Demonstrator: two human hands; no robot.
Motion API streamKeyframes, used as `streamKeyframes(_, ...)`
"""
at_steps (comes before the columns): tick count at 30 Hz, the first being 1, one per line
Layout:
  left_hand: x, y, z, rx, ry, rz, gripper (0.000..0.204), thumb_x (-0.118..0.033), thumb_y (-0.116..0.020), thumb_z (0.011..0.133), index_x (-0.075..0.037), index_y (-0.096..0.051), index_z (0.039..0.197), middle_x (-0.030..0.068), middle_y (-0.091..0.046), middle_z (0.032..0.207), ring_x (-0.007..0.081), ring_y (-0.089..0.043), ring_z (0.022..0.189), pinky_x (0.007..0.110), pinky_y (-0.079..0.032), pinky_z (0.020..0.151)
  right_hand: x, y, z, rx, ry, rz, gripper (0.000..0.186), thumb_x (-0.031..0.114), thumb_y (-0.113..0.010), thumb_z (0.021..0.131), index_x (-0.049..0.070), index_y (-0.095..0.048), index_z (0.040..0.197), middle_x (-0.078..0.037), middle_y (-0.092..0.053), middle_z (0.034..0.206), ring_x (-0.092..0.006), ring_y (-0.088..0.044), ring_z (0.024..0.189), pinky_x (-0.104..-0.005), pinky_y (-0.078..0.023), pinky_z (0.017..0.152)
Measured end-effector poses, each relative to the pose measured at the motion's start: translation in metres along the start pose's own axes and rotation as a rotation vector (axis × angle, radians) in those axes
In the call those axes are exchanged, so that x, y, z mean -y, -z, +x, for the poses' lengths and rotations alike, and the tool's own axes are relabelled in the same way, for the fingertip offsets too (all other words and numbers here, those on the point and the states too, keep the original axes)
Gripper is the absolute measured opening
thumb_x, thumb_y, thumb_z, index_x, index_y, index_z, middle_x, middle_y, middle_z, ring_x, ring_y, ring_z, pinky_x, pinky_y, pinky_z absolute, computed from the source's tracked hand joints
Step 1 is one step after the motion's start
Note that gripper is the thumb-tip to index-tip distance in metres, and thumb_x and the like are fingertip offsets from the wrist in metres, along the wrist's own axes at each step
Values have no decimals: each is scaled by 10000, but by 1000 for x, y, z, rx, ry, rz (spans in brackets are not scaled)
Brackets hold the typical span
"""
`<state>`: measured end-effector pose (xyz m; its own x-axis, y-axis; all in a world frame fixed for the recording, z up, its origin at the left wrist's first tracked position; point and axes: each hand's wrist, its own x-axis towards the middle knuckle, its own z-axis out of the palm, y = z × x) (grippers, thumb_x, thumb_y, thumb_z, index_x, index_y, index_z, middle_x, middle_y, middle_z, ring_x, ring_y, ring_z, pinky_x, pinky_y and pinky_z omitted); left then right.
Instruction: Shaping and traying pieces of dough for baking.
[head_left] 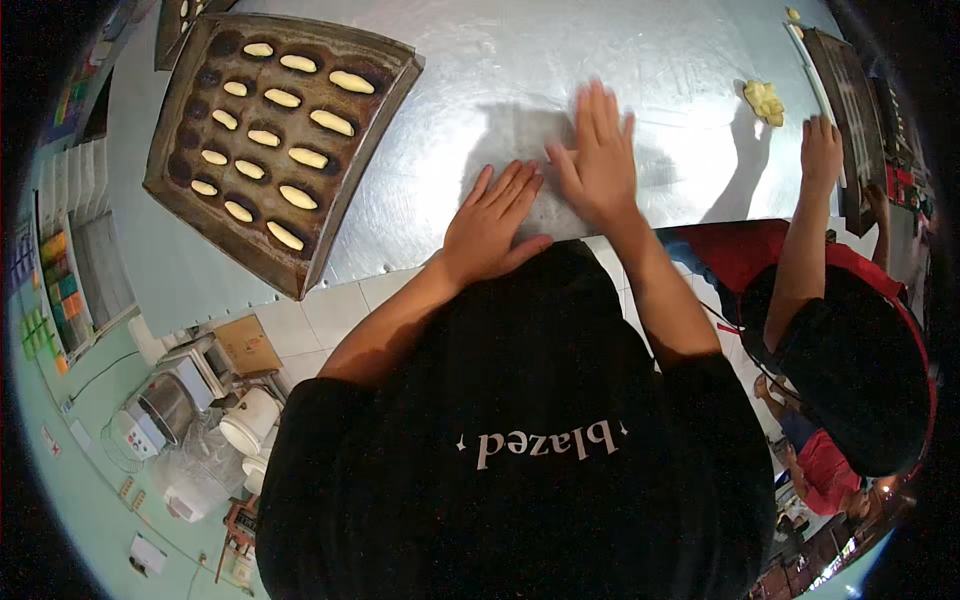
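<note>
My left hand [492, 222] lies palm down near the front edge of the metal worktable [420, 215], its fingers stretched out and the thumb spread. Farther forward and to the right, my right hand [602, 165] is held flat with its fingers extended, slightly blurred at the tips. No object shows in either hand; whatever may be under the palms is hidden. To the left sits a dark, worn baking tray [350, 205] bearing rows of small, elongated pale dough pieces [283, 98]. A lumpy piece of yellowish dough [764, 103] rests on the table at the right.
A co-worker's arm [812, 200] reaches over the table's right side, close to another dark tray [845, 110]. Part of one more tray [172, 30] shows at the far left corner. White buckets [250, 420] and a cardboard piece [248, 345] stand below the table's left side.
</note>
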<state>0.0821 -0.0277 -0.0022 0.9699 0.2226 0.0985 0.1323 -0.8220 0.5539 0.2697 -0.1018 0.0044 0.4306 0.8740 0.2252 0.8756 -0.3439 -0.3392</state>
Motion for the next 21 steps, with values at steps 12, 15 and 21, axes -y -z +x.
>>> streamKeyframes(12, 18, 26, -84, -146, 363, -34, 635, -321, -639, 878, 1, -423, 1381, 204, -379, 1470, 397, -322, 1383, 535, -196, 1134, 23, -7, -41, 283, 89, -100, 763, 516, -498, 915, -12, -343, 1444, -220, -317, 1510, -368, -308, 1397, -521, -204, 1134)
streamKeyframes(15, 16, 26, -86, -113, 343, -29, 623, -309, -654, 868, 2, -444, 1366, 203, -390, 1465, 396, -332, 1378, 523, -189, 1141, 20, -50, 55, 99, 51, -96, 730, 537, -439, 943, 13, -357, 1445, -183, -301, 1530, -315, -289, 1416, -541, -188, 1138)
streamKeyframes(21, 20, 50, -107, -241, 230, -222, 568, -206, -656, 860, 17, -462, 1345, 208, -473, 1403, 411, -371, 1355, 533, -249, 1118, -24, -7, 102, 545, 136, 353, 520, 418, -521, 931, 68, -562, 1313, -191, -398, 1470, -339, -378, 1356, -428, -302, 1115)
